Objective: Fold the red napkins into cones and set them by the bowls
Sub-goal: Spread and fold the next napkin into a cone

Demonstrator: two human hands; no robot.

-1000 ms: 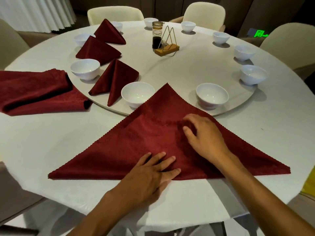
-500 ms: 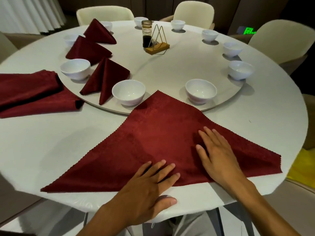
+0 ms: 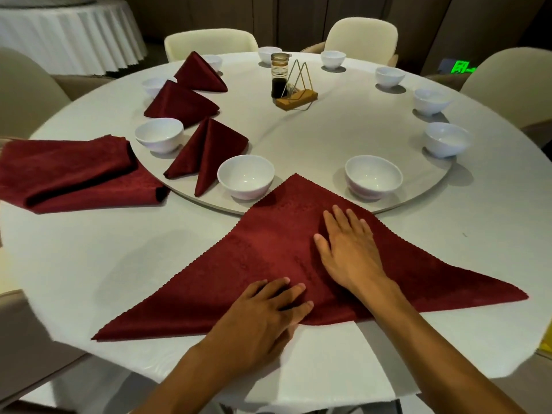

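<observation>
one cam only, head-worn, wide-angle, so no shared overlap w/ another view. looks fwd and down from the near edge of the round table [image 3: 89, 264], close over both forearms; far chairs [image 3: 361, 34] and a 2nd table [image 3: 68, 34] sit at top of frame.

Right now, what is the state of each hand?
Left hand: open, fingers resting flat on the red napkin.
Right hand: open, pressing flat on the same napkin.
</observation>
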